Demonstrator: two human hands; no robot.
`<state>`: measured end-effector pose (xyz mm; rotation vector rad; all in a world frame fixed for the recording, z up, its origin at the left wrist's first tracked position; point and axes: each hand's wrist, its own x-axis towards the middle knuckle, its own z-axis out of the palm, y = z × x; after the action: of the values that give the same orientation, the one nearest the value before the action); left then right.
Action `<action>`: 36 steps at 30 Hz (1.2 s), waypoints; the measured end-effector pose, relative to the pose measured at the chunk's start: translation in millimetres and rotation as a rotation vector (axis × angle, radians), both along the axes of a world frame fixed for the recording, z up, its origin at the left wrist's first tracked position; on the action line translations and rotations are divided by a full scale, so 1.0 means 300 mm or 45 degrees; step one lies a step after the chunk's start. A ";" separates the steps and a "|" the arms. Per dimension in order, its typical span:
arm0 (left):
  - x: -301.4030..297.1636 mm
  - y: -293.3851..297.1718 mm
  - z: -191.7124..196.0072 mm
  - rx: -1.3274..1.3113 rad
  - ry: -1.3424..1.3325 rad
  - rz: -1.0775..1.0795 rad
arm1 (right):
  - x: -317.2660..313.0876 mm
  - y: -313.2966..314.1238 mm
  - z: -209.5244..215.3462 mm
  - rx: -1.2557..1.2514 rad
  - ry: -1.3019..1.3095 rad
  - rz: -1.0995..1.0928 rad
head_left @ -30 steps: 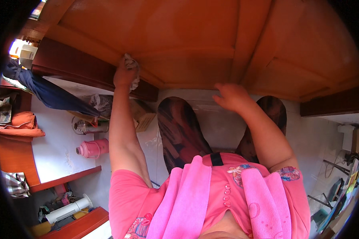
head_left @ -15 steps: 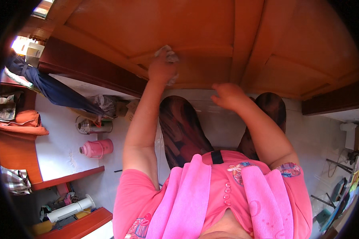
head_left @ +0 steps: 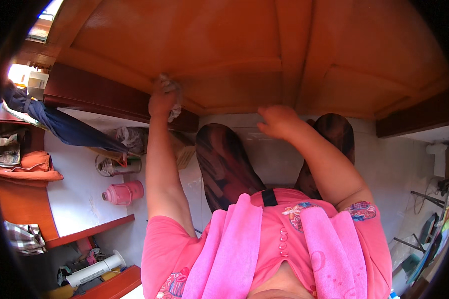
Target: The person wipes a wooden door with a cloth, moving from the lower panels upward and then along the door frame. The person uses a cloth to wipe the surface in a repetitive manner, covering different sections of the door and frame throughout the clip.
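Note:
My left hand [head_left: 161, 101] is closed on a crumpled whitish cloth [head_left: 171, 92], pressed against the lower left part of an orange-brown wooden door [head_left: 209, 37], near its dark red frame. Part of the cloth hangs out below the fingers. My right hand [head_left: 278, 121] hovers in front of the door's lower edge, above my right knee, holding nothing I can see. Its fingers are bent loosely, with a gap between thumb and forefinger. A pink towel [head_left: 234, 239] drapes round my neck and down both sides of my chest.
A folded dark blue umbrella [head_left: 67, 124] slants at the left beside the door frame. Two flasks, one metallic [head_left: 117, 165] and one pink [head_left: 123, 193], stand near my left arm. A white cylindrical appliance [head_left: 96, 269] lies lower left. Thin dark metal legs [head_left: 428, 198] stick out at the right.
My left hand has slid the cloth left and slightly down across the door, toward its frame. My right hand has shifted a little left. The whole view has turned slightly.

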<state>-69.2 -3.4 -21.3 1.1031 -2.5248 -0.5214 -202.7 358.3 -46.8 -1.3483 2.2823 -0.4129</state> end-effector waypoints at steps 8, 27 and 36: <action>-0.133 0.133 0.020 -0.092 -0.153 0.065 | -0.007 0.011 0.020 -0.008 -0.062 -0.012; -0.282 0.424 -0.011 -0.053 -0.158 -0.419 | -0.020 -0.019 -0.053 0.019 0.018 -0.056; -0.089 0.131 0.028 0.445 0.402 0.118 | -0.058 0.001 -0.029 -0.018 -0.027 -0.055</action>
<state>-95.9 36.0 -13.0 1.1421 -2.1486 -1.0511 -220.0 358.6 -55.6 -1.2974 2.2989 -0.4561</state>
